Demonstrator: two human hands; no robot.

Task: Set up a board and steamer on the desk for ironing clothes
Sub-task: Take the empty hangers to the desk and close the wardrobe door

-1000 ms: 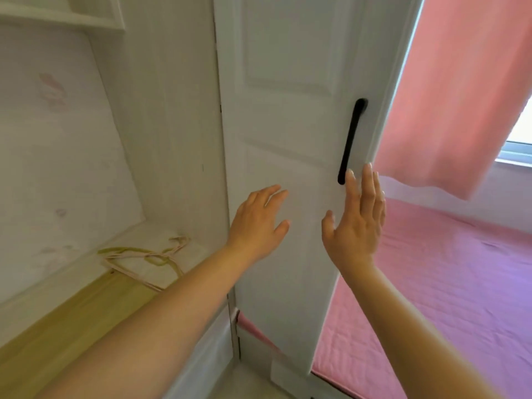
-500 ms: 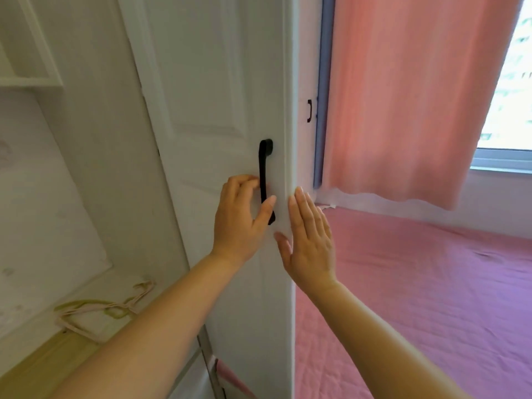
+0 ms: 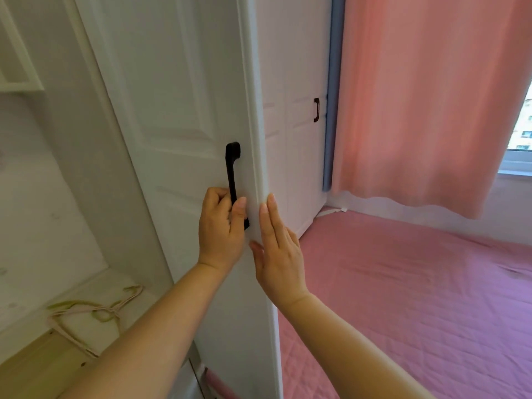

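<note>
Left hand [image 3: 221, 228] is curled around the lower part of the black handle [image 3: 233, 180] on the white wardrobe door [image 3: 178, 110], mid-frame, probably to swing it. Right hand [image 3: 277, 249] lies flat, fingers straight, against the door's edge, looks like steadying it. No board or steamer anywhere in view. Only some hangers [image 3: 95, 312] on the shelf, lower left.
</note>
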